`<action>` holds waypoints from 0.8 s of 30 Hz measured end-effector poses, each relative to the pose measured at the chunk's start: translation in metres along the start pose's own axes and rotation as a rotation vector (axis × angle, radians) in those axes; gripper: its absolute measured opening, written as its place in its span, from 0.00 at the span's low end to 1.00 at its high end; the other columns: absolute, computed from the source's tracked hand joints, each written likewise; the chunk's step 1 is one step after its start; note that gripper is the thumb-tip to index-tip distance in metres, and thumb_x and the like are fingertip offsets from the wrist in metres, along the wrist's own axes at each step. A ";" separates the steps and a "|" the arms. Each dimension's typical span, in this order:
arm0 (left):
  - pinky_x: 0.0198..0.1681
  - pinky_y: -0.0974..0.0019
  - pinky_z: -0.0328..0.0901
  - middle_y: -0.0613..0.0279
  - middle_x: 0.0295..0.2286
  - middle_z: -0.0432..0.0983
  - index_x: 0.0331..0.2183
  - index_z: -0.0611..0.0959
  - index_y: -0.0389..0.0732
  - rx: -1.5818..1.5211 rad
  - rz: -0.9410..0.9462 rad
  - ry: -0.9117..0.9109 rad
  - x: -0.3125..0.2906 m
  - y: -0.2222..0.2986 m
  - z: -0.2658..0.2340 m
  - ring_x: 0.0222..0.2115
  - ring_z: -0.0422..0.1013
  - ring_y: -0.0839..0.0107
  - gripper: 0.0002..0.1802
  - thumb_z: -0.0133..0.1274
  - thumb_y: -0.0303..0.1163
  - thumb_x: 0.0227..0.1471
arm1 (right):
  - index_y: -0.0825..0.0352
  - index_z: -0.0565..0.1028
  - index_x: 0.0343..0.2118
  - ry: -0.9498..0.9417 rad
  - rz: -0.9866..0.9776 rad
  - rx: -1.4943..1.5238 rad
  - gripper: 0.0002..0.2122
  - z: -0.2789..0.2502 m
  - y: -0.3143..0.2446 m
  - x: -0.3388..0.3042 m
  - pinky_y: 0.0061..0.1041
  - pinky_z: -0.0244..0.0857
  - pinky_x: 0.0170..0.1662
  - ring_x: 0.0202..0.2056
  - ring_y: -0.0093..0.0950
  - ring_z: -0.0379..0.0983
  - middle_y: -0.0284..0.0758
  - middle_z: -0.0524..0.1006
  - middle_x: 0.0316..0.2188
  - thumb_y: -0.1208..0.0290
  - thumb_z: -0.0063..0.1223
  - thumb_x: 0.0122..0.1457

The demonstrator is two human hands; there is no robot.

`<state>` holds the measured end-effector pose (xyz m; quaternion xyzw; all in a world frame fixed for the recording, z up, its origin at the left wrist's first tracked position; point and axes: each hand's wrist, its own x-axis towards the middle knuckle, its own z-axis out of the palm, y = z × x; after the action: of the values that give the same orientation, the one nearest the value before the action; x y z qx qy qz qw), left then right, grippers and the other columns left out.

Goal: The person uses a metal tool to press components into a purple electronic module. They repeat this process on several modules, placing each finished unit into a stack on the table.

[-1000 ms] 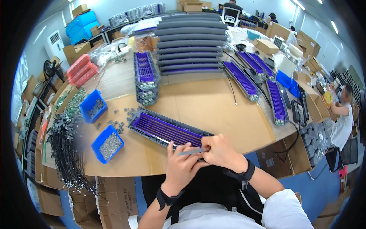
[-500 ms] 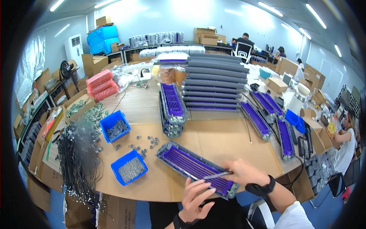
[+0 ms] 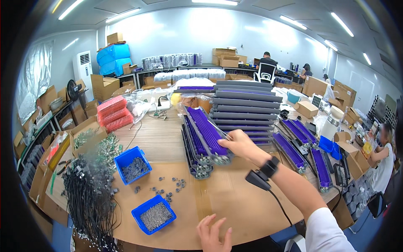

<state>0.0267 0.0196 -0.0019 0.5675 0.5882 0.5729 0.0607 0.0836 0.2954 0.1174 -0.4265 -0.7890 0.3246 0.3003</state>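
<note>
Housing: one long purple-and-grey housing (image 3: pixel 203 128) is seen at 12 o'clock of the bare cardboard sheet (image 3: pixel 247 206), its length laid from 11 to 5 o'clock over a stack of like housings (image 3: pixel 192 158); whether its weight is fully borne by the stack cannot be told.
Right hand: the 5 o'clock end of the housing is gripped by the right hand (image 3: pixel 243 147), fingers closed, thumb on the purple face; a slim shiny strip (image 3: pixel 227 136) is seen at the fingertips, its kind unclear.
Left hand: nothing is held by the left hand (image 3: pixel 214 235), spread loosely at 6 o'clock, well apart from the housing.
Handling: the housing is judged stiff and fairly light, with a smooth, perhaps slippery face; the thin purple ribs and small end fittings are best spared pressure.
Hold: the grey long edges near mid-length are judged the better grip, since the 11 o'clock end is left unsupported by an end hold.
Blue bins: small grey parts are held in one blue bin (image 3: pixel 145 179) at 10 o'clock on the counter (image 3: pixel 163 138).
</note>
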 end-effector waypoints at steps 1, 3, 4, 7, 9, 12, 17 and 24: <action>0.56 0.49 0.58 0.45 0.49 0.67 0.44 0.78 0.39 0.016 0.030 -0.001 0.001 -0.001 0.001 0.51 0.62 0.45 0.18 0.58 0.24 0.48 | 0.78 0.77 0.25 0.032 0.010 0.023 0.16 0.011 0.005 0.017 0.34 0.65 0.30 0.25 0.27 0.73 0.42 0.77 0.21 0.64 0.60 0.55; 0.55 0.49 0.59 0.45 0.48 0.68 0.42 0.79 0.39 0.045 0.040 0.004 -0.001 -0.005 0.000 0.52 0.62 0.45 0.16 0.59 0.24 0.48 | 0.79 0.76 0.25 0.067 0.048 0.044 0.16 0.033 0.002 0.039 0.35 0.67 0.32 0.27 0.31 0.76 0.44 0.78 0.23 0.66 0.62 0.54; 0.55 0.49 0.59 0.46 0.47 0.69 0.41 0.80 0.39 0.044 0.050 -0.002 -0.001 -0.005 0.001 0.52 0.62 0.45 0.16 0.59 0.24 0.47 | 0.79 0.76 0.25 0.087 0.055 0.044 0.16 0.037 0.005 0.045 0.35 0.67 0.33 0.29 0.31 0.76 0.46 0.78 0.24 0.65 0.62 0.54; 0.54 0.48 0.60 0.47 0.47 0.69 0.38 0.81 0.39 0.044 0.055 -0.003 -0.003 -0.007 0.003 0.51 0.63 0.44 0.13 0.59 0.24 0.48 | 0.79 0.76 0.24 0.070 0.099 0.062 0.18 0.042 0.009 0.049 0.35 0.67 0.33 0.29 0.28 0.75 0.45 0.78 0.24 0.63 0.60 0.56; 0.54 0.48 0.61 0.47 0.45 0.71 0.37 0.81 0.39 0.075 0.083 0.007 -0.004 -0.008 0.005 0.50 0.64 0.44 0.11 0.59 0.24 0.48 | 0.78 0.75 0.24 0.057 0.111 0.154 0.20 0.039 0.009 0.045 0.35 0.66 0.32 0.29 0.27 0.74 0.43 0.78 0.24 0.61 0.59 0.58; 0.55 0.46 0.59 0.48 0.44 0.71 0.34 0.81 0.38 0.138 0.096 -0.024 -0.007 -0.017 0.011 0.50 0.64 0.43 0.09 0.58 0.28 0.47 | 0.76 0.77 0.25 0.011 0.029 0.172 0.22 0.020 0.018 0.029 0.30 0.62 0.28 0.25 0.21 0.66 0.35 0.74 0.20 0.56 0.58 0.59; 0.56 0.46 0.58 0.48 0.45 0.70 0.33 0.82 0.39 0.161 0.040 -0.054 -0.013 -0.022 0.015 0.53 0.61 0.42 0.09 0.58 0.23 0.44 | 0.69 0.79 0.37 0.005 -0.101 0.144 0.16 -0.047 0.034 -0.038 0.18 0.56 0.32 0.28 0.14 0.62 0.22 0.70 0.24 0.60 0.48 0.66; 0.53 0.48 0.62 0.48 0.42 0.73 0.35 0.82 0.39 0.326 0.168 -0.068 -0.003 -0.002 0.016 0.48 0.66 0.44 0.09 0.59 0.24 0.48 | 0.71 0.78 0.33 0.565 0.202 -0.555 0.12 -0.209 0.130 -0.174 0.42 0.68 0.39 0.37 0.50 0.75 0.48 0.78 0.30 0.65 0.57 0.57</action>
<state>0.0377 0.0278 -0.0102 0.6361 0.6214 0.4535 -0.0604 0.3818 0.2534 0.1101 -0.6389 -0.6873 -0.0028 0.3455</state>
